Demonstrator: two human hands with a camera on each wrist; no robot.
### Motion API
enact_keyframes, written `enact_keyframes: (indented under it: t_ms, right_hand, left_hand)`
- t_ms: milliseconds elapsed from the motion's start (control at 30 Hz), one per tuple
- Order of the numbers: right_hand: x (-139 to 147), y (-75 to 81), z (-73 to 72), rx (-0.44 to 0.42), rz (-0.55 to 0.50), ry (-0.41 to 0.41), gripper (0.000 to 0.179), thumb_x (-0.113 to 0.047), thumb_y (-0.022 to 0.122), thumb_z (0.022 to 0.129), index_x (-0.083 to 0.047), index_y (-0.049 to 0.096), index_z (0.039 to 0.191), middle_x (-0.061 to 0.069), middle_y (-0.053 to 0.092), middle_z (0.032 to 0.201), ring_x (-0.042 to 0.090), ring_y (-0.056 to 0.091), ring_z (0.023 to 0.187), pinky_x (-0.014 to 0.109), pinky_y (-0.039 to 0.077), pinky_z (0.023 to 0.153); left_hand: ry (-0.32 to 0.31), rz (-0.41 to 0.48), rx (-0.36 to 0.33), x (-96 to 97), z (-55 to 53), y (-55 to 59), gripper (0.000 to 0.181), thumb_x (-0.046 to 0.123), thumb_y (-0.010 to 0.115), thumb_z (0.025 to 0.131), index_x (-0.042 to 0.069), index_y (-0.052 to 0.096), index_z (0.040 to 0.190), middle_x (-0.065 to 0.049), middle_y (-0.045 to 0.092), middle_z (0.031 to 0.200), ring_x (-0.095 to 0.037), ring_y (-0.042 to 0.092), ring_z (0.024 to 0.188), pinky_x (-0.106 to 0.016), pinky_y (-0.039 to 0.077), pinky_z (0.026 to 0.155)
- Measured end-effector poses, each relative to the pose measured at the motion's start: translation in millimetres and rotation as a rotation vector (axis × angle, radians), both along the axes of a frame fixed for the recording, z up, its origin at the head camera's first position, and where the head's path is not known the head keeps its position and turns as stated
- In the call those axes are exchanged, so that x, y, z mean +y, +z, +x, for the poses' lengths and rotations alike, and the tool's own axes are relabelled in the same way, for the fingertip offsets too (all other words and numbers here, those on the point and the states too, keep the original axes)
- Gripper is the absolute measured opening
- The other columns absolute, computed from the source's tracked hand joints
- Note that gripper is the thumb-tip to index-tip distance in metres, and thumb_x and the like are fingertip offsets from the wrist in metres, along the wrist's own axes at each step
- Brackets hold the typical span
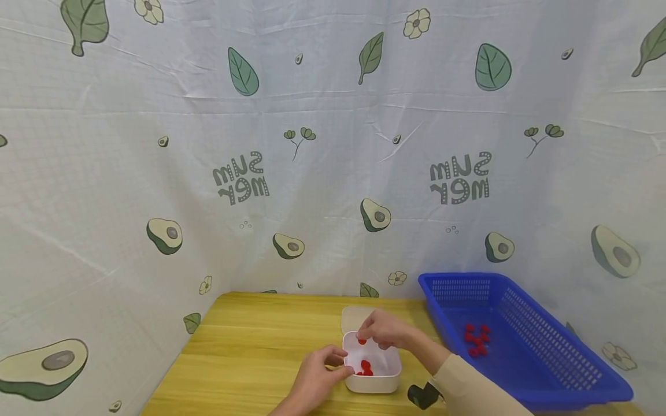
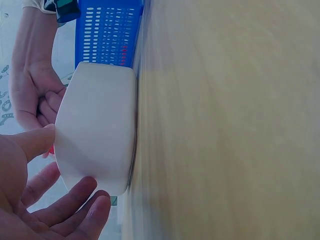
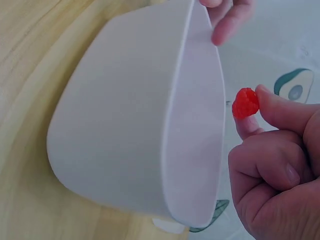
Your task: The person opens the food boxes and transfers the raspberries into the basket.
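Note:
A white lidded box (image 1: 372, 384) stands on the table, its top uncovered and several red raspberries (image 1: 366, 366) lying at the bottom. Between thumb and index finger, my right hand (image 3: 277, 150) pinches one raspberry (image 3: 245, 103), held above the box opening towards its far-left side. The other fingers of that hand are folded into the palm. My left hand (image 1: 318, 372) holds the box at its left side and near corner, thumb at the rim and fingers bent along the wall. In the left wrist view, the box's outer wall (image 2: 97, 125) hides its contents.
To the right is a blue plastic basket (image 1: 525, 398) with perforated walls and several red raspberries (image 1: 476, 340) on its floor. A pale lid (image 1: 354, 319) lies behind the box. The wooden table (image 1: 250, 346) meets a printed curtain (image 1: 322, 173) at the back.

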State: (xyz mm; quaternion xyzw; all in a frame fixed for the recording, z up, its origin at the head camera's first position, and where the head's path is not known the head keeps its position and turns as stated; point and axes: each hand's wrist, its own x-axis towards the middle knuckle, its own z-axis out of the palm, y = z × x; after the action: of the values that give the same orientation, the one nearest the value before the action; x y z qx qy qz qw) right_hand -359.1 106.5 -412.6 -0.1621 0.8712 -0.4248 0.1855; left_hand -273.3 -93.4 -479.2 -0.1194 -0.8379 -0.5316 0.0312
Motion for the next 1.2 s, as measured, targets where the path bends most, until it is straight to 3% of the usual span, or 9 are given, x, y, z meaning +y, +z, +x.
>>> enact_keyframes:
  t_ms: [367,667,1200]
  right_hand:
    - [18,23.2,-4.7,0.02,0.005,-0.066,0.018,-0.017,0.073,0.091,-0.002,0.076,0.101,-0.001,0.039,0.058,0.013,0.03,0.048,0.021,0.032,0.048]
    - [42,37.3,-16.9,0.04,-0.013,-0.142,0.015,-0.017,0.072,0.093,-0.002,0.074,0.097,-0.002,0.036,0.057,0.013,0.03,0.048,0.023,0.029,0.047]
    - [105,57.6,-36.4,0.056,-0.086,-0.178,0.021,-0.015,0.068,0.096,0.005,0.073,0.093,-0.006,0.032,0.056,0.009,0.025,0.048,0.022,0.028,0.046]
  left_hand:
    - [0.011,0.0,-0.037,1.2,-0.3,1.0,0.029,0.033,0.081,0.085,0.015,0.072,0.107,0.002,0.073,0.101,-0.016,0.066,0.093,-0.039,0.059,0.082]
    - [0.013,0.002,-0.024,2.0,0.0,1.3,0.027,0.033,0.081,0.085,0.017,0.072,0.105,0.002,0.073,0.1,-0.016,0.066,0.093,-0.036,0.059,0.08]
    - [-0.002,0.014,0.01,0.6,0.3,-0.9,0.028,0.028,0.08,0.086,0.013,0.072,0.108,-0.001,0.073,0.1,-0.018,0.067,0.092,-0.031,0.058,0.077]
